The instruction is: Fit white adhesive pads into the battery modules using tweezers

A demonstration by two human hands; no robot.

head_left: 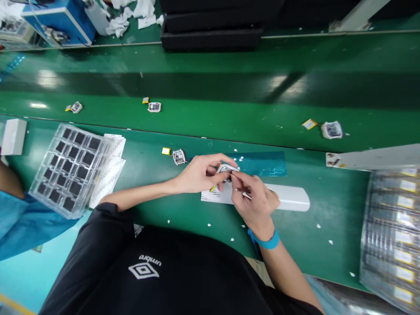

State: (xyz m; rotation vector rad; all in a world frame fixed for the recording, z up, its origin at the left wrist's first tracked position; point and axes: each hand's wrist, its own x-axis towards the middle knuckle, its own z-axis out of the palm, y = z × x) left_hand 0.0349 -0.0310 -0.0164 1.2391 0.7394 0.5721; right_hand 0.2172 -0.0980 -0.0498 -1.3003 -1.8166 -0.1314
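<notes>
Over the green bench, my left hand [200,174] holds a small white watch-like housing [226,168] between thumb and fingers. Close against it, my right hand [254,194] pinches at the housing's near edge; whatever its fingertips grip is too small to make out. A yellow piece, perhaps a battery [212,188], hangs below my left hand. Beneath the hands lie a printed white sheet [215,197], a white strip [292,197] and a blue film [265,163]. Left of my left hand rests another open housing [179,156] wired to a yellow-edged battery [166,151].
Similar housings [154,106] with batteries lie on the green belt [210,118] beyond. A clear tray [70,170] of dark squares sits left, over printed sheets [110,175]. A tray of batteries [390,236] stands right, near a metal bracket [370,156]. A co-worker's blue sleeve [29,223] shows left.
</notes>
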